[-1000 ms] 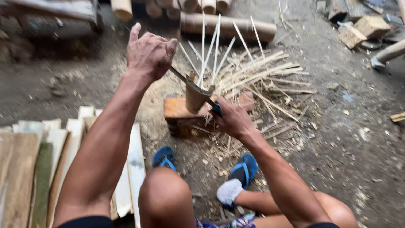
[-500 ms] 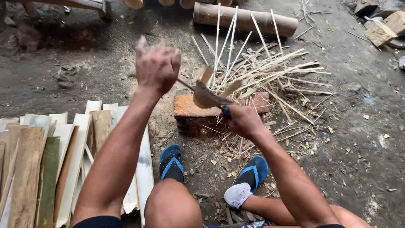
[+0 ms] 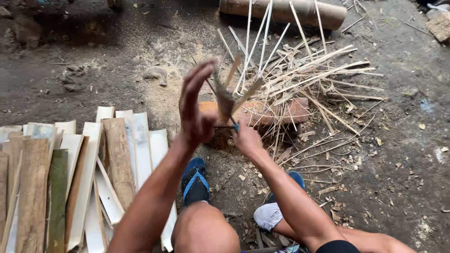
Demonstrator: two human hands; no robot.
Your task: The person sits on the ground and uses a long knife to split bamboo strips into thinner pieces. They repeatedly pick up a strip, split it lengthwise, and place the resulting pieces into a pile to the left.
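We see the left hand (image 3: 197, 110) raised in front of the work, palm turned sideways and fingers stretched open, holding nothing; its fingertips reach up beside the top of a short bamboo piece (image 3: 225, 100) that stands upright on a reddish wooden block (image 3: 281, 111). The right hand (image 3: 246, 138) sits just below and to the right of that piece, fingers curled shut around the blue-ended handle of a knife (image 3: 233, 122) — the blade itself is blurred, and we can only make out a dark line running up toward the bamboo piece, whose upper end looks split into slivers that spread apart. The block lies on the dirt ground (image 3: 93, 70), with pale sawdust around it. Behind and to the right of the block we find a loose heap of thin bamboo strips (image 3: 318, 75), some lying flat, some poking upward, and beyond them a thick bamboo log (image 3: 290, 10) lying across the top of the view. To the left, well apart from the block, flat split slats (image 3: 84, 173) are laid side by side — pale, brown and one green. Below the hands we see bare knees and two feet in blue sandals (image 3: 194, 180).
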